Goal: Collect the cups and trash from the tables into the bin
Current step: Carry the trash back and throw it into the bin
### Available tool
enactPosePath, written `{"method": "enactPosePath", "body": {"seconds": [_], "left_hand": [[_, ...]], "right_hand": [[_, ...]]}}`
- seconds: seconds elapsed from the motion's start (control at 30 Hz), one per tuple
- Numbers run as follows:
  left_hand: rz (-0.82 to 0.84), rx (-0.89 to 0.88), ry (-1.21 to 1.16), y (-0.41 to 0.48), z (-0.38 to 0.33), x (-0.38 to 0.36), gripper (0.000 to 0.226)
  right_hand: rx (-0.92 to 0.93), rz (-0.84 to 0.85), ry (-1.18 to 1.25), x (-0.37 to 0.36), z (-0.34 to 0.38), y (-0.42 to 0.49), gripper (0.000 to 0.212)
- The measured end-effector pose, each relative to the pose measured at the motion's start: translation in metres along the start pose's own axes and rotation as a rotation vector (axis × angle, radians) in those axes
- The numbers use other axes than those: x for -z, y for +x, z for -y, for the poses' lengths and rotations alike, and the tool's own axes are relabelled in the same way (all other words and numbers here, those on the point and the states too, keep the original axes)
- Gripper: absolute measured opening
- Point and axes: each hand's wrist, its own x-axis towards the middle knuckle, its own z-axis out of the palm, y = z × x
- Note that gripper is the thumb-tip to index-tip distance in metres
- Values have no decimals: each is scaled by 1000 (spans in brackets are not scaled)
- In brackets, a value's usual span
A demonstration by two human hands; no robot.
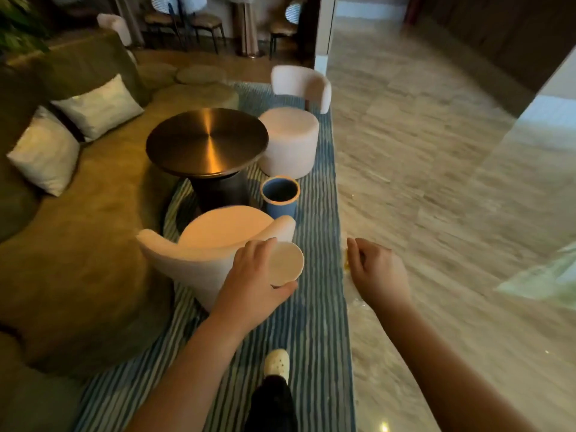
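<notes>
My left hand grips a white paper cup on its side, its round end facing the camera. My right hand holds a clear plastic wrapper with a yellow patch, mostly hidden under the palm. A blue bin with an orange rim stands open on the striped rug, ahead of both hands, between a round dark table and a white stool. The table top shows nothing on it.
A pale armchair stands just left of my left hand. A white round stool and another pale chair stand beyond the bin. An olive sofa with cushions curves along the left. Marble floor spreads to the right.
</notes>
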Motion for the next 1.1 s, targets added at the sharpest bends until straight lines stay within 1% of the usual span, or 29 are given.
{"method": "enactPosePath", "body": {"seconds": [0.1,0.2,0.33,0.43,0.5,0.6,0.67,0.7,0.83,0.93,1.0,1.1], "left_hand": [[-18,57,-31,79,33,-23,61],[5,110,-64,159,62,-41,64],[13,146,-80,262,80,-51,61],[21,174,-45,325,91,-63,60],[36,190,-29,365,98,-76,61],[42,247,-12,421,113,-98,66],[28,294,-15,455,124,-115,70],[19,325,-24,473,129,-123,71],[-18,510,-71,543,139,-158,80],[-60,637,-91,591,142,-183,86],[-86,700,-107,617,149,-198,85],[-89,746,-120,647,161,-217,80]], "right_hand": [[24,-15,-19,-31,-15,83,42],[-17,-22,8,-55,-32,159,41],[-35,-20,67,-66,-51,263,39],[-46,45,137,-78,-74,330,28],[-54,82,198,-89,-93,374,25],[-57,151,224,-116,-122,437,24],[-53,211,248,-139,-145,482,14],[-46,241,265,-151,-156,506,13],[2,347,348,-192,-192,604,22],[64,387,315,-215,-210,675,23],[104,430,277,-231,-219,712,24],[134,426,215,-256,-231,747,28]]}}
